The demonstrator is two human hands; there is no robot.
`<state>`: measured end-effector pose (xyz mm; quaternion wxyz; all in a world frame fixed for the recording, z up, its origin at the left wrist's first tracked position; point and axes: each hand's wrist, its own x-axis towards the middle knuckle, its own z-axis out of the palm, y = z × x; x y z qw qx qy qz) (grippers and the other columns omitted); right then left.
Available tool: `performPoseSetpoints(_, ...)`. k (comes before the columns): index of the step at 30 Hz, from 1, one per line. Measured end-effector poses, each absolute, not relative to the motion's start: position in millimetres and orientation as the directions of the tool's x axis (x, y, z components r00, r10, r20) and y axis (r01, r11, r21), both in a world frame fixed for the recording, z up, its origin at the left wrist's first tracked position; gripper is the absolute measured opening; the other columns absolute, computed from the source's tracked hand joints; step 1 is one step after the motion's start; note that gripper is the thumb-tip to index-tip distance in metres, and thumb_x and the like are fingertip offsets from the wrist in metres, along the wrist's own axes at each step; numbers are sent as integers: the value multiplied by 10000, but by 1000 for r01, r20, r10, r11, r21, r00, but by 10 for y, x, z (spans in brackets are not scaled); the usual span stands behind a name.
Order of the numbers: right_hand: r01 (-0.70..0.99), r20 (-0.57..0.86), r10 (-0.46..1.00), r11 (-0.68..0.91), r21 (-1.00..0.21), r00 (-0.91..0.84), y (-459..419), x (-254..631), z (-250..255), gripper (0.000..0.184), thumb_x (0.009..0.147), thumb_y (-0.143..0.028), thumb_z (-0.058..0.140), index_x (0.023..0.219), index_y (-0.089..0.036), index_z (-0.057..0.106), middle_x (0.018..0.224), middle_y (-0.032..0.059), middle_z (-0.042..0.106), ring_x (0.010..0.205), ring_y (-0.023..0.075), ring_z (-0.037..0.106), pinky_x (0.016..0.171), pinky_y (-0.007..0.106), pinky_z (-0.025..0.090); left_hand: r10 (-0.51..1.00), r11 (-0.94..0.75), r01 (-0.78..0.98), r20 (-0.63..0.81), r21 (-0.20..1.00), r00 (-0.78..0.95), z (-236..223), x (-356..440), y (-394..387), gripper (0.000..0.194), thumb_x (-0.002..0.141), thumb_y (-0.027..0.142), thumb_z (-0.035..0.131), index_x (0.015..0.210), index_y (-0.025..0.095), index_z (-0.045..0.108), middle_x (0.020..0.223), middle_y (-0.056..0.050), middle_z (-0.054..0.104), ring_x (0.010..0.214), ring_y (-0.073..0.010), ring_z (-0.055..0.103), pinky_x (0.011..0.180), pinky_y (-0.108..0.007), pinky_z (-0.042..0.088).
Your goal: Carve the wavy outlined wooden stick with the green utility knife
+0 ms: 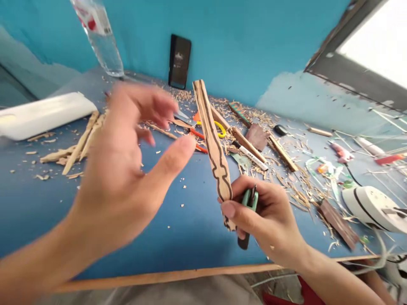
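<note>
One flat, pale wooden strip with dark drawn outlines [211,140] and one green-and-black handled tool [250,201] are being held above the blue tabletop [152,241], both gripped in the closed right hand [263,216]; the strip is being pinched near its lower end and is leaning left. The left hand [127,161], blurred, is being held wide open beside the strip, nothing being gripped. One clear plastic bottle [103,42] and one black phone [179,62] are being supported upright near the wall [235,46].

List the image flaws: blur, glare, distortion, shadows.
Head view: left hand smeared, likely by motion; bright opening at upper right blown out to white; bottle slanted, probably lens distortion; wood strip comparatively crisp; soft shadow on the blue tabletop.
</note>
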<state>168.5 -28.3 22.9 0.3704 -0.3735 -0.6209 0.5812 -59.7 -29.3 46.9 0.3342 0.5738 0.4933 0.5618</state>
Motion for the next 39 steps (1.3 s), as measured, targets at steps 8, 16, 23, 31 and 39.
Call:
performPoseSetpoints(8,-87,169,891,146,-985,-421,-593,1640,163,314,901,-375,930,814,-236,663,608,-80,555,493,81,460,442,201,374,994,88,-156,-76,984,82,241,-163,-852,294,1081,548,702,1000,265,714,888,22,686,789,-121,635,749,-174,564)
performPoseSetpoints(16,352,651,686,727,-590,-325,-517,1918,-191,259,1067,-123,579,1274,-280,587,1075,42,667,876,179,698,778,331,606,977,187,-575,-212,797,24,229,40,-840,308,1126,538,595,978,273,543,669,79,485,507,-78,329,457,-128,326)
performPoseSetpoints(23,472,605,633,770,-429,-483,-489,1845,-92,238,1107,-370,510,1275,-210,563,902,16,613,699,174,587,591,298,455,937,348,-449,-292,823,191,200,73,-941,426,889,429,912,1020,260,544,770,90,378,629,-68,265,563,-126,299)
performPoseSetpoints(31,491,559,600,797,-352,-572,-501,1821,-82,162,1032,-257,454,1163,-220,542,810,1,580,628,178,523,586,313,413,902,423,-377,-341,824,266,176,120,-996,562,916,697,843,1178,286,565,835,56,416,697,-100,328,643,-182,391)
performPoseSetpoints(39,520,574,581,804,-290,-577,-550,1829,-106,220,1023,-219,435,1190,-176,573,812,40,637,638,189,548,586,330,423,903,402,-381,-291,833,316,80,68,-978,476,941,594,859,1194,291,594,791,51,480,636,-109,403,614,-211,433)
